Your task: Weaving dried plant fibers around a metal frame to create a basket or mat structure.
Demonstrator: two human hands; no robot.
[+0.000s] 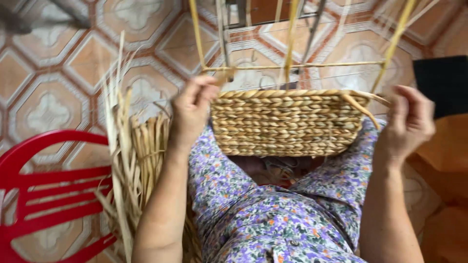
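A half-woven straw basket (285,122) rests on my lap, its woven wall facing me. A yellow wire frame (292,65) rises from its rim. My left hand (192,109) grips the basket's left top corner, fingers curled over the rim. My right hand (408,122) is at the right corner and pinches a loose straw strand (360,108) that trails from the rim. My knees, in floral purple fabric (273,214), support the basket from below.
A bundle of dry straw strands (134,160) stands to the left of my leg. A red plastic chair (44,190) sits at the lower left. The floor is patterned orange tile (58,73). A dark object (446,83) lies at the right edge.
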